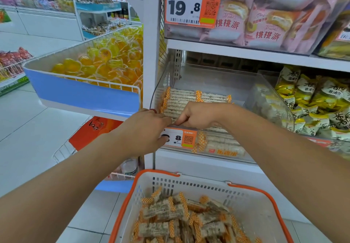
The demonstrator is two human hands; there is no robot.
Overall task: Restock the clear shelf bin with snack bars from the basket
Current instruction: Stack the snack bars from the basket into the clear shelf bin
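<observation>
Already the clear shelf bin (189, 79) holds a neat layer of snack bars (181, 98) — laid flat, side by side, in two rows running back from the front lip, their orange-checked wrapper ends lining up in strips. I cannot count the bars exactly; hands cover the nearest ones. The rear stretch of the bin floor is bare, and the layer looks only one or two deep, so I judge the restock well under way but far from finished.

Both hands are at the bin's front edge. The right hand (198, 115) is curled over the front bars, fingers tucked down as if pinching or pressing one into line; exactly what they hold is hidden. The left hand (149, 129) reaches in beside it, fingers bent toward the same spot, thumb lying over the price tag (180, 138) on the bin front — whether it grips a bar I cannot tell.

Below, one white basket with orange rim (251, 189) holds a loose heap of the same bars (170, 220) — easily a couple dozen visible, so plenty is left to move.

Outward: one bin of pink cake packs (265, 25) above with a 19.8 tag (191, 4), yellow-and-white snack bags (318, 98) to the right, and a blue-fronted wire tray of yellow jelly cups (106, 62) to the left.
</observation>
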